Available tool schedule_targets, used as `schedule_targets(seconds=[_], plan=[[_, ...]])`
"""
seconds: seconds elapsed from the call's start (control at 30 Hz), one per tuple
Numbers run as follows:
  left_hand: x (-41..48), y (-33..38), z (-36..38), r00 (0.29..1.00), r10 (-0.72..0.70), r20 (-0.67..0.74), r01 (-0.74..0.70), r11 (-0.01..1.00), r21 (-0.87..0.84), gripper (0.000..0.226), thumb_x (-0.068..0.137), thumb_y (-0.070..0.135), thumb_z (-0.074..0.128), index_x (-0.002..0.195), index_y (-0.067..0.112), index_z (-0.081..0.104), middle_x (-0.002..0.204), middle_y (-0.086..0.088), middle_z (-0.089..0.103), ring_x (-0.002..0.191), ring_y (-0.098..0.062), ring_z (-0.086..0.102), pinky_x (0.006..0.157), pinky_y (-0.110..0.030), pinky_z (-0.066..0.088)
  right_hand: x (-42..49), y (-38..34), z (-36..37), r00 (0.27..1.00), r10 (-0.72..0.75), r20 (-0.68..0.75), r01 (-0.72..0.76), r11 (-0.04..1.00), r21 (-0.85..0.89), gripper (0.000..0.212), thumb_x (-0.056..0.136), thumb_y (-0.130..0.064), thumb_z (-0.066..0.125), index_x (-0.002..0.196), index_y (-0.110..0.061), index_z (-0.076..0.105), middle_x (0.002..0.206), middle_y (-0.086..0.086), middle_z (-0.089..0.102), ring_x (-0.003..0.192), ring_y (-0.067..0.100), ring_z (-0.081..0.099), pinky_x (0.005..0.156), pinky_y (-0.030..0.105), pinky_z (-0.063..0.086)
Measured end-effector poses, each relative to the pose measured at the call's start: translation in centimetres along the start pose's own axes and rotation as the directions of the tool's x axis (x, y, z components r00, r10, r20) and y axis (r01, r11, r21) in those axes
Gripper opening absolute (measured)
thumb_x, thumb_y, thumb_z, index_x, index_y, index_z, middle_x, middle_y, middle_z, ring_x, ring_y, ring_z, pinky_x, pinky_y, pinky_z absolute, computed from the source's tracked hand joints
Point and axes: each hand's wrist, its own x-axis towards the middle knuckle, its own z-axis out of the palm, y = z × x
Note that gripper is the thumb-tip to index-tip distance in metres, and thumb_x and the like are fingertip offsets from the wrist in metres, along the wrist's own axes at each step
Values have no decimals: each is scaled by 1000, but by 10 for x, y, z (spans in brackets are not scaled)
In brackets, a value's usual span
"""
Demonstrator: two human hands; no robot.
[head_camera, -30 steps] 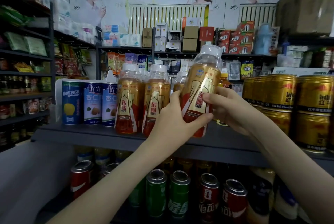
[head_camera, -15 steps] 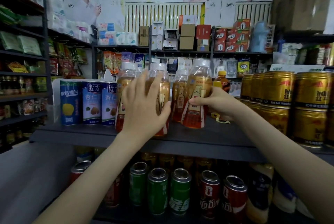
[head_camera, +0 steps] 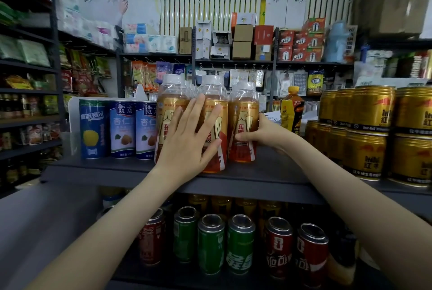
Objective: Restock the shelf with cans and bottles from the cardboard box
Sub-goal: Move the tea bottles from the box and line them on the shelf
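Observation:
Three amber drink bottles with white caps stand side by side on the dark grey shelf (head_camera: 268, 172). My left hand (head_camera: 189, 142) lies flat, fingers spread, against the fronts of the left bottle (head_camera: 169, 107) and the middle bottle (head_camera: 216, 93). My right hand (head_camera: 259, 133) is wrapped around the lower right side of the right bottle (head_camera: 243, 114), which stands upright on the shelf. More bottles of the same kind show behind them. The cardboard box is not in view.
Blue and white cans (head_camera: 121, 128) stand left of the bottles. Stacked gold cans (head_camera: 371, 130) fill the shelf's right end, with a dark orange-capped bottle (head_camera: 292, 107) behind. Red and green cans (head_camera: 238, 243) line the lower shelf. Other racks surround the aisle.
The bottle held up in both hands a second ago now stands on the shelf beside the others. My left hand left it and moved onto the fronts of the two left bottles.

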Motion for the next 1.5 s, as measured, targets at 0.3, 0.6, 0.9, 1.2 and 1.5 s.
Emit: schedule_targets(seconds=[0.3,0.6,0.9,1.2,1.5], plan=[[0,-4,3,1000,23,13,-22,999,-24,69,94,51,34,153,20,15,159,-17,5,148,-26,1,119,-46,4,-14,8,7,986,-135,-98,128,988,-82,118,81,-7,73,148,-32,-21,128,-4,51,118,17,54,104,41,42],[-2,-3,1,999,31,14,-31,998,-58,67,95,47,37,152,18,20,158,-19,8,147,-29,7,119,-43,3,-31,6,15,945,-240,-220,104,862,-496,113,81,-29,75,151,-31,-13,154,9,25,140,25,28,110,36,26],[-79,21,-43,995,-83,59,93,976,-197,55,93,31,50,142,8,42,147,-18,38,135,-31,37,113,-42,29,-126,-2,57,722,-589,-363,262,718,-644,62,88,-11,63,142,-7,33,137,10,42,129,22,36,106,28,30],[-299,51,-152,742,-515,429,558,829,30,69,90,22,60,150,9,28,142,-15,46,127,-30,47,98,-39,46,-237,37,206,803,-594,41,576,757,-309,37,92,-7,57,129,-7,50,118,7,55,106,21,58,86,35,53],[-538,64,-308,-6,-846,534,697,379,608,77,94,32,49,154,17,3,153,-12,28,137,-30,32,111,-39,30,-333,59,448,634,-389,668,553,832,-41,44,98,-24,49,140,-18,39,128,0,52,105,17,58,79,33,52]])
